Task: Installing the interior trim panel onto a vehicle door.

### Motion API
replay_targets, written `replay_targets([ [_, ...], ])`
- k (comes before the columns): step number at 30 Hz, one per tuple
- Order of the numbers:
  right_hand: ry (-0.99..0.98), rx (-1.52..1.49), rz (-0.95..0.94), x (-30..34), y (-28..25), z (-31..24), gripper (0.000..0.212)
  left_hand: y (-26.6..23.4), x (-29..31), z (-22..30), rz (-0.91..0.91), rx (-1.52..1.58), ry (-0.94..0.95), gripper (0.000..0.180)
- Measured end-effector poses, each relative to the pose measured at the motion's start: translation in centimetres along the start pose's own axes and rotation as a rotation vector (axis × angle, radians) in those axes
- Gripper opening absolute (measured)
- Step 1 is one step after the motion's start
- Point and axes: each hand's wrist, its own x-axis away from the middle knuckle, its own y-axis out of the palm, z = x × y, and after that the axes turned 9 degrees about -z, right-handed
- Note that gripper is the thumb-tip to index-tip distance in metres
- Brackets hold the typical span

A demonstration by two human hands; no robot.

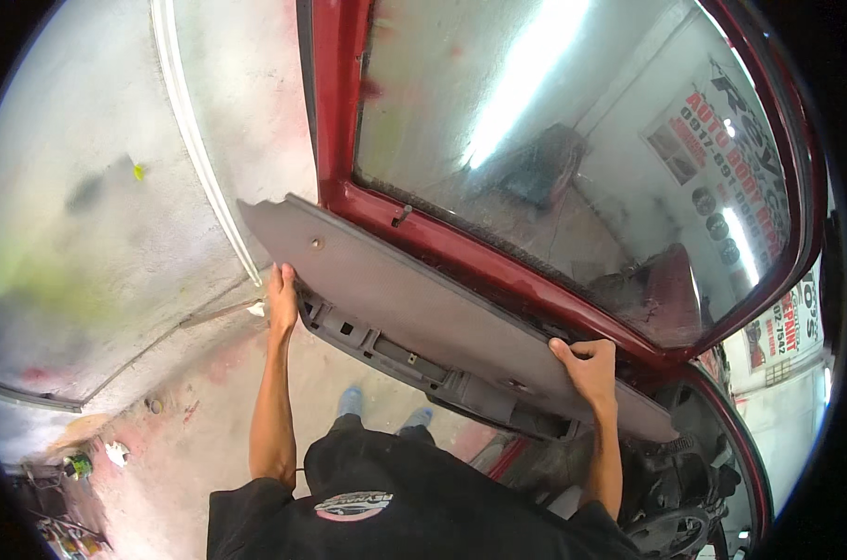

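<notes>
Shirt [433, 490], foreground; beyond, grey panel [423, 308], slanting, upper edge along the red frame [338, 112]. Left hand [282, 297] clasps its lower-left edge; right hand [590, 369], its upper edge. Floor [319, 359] shows between panel and shirt.

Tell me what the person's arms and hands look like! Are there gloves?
No gloves: the left hand and right hand are bare, and no watch shows. The forearms are bare too. The sleeves are short and black, ending near the elbows. They belong to a black shirt with a pale and reddish oval badge.
</notes>
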Motion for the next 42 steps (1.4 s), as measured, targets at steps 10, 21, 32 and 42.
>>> replay_targets([
  [10,-0.010,0.135,-0.091,-2.4,-1.0,2.2,0.073,-1.9,-0.7,-6.2,0.174,0.124,-0.130,0.061],
  [21,-0.066,0.042,-0.194,-2.2,-3.0,2.1,0.079,-0.3,-2.4,-1.2,0.303,0.019,-0.059,0.086],
  [32,0.014,0.147,-0.124,-2.9,-5.6,0.7,0.069,0.0,-1.4,0.2,0.222,-0.007,-0.107,0.080],
  [42,0.077,0.120,0.027,-4.3,-6.2,1.3,0.057,6.4,-0.5,2.9,0.176,-0.154,-0.109,0.062],
])
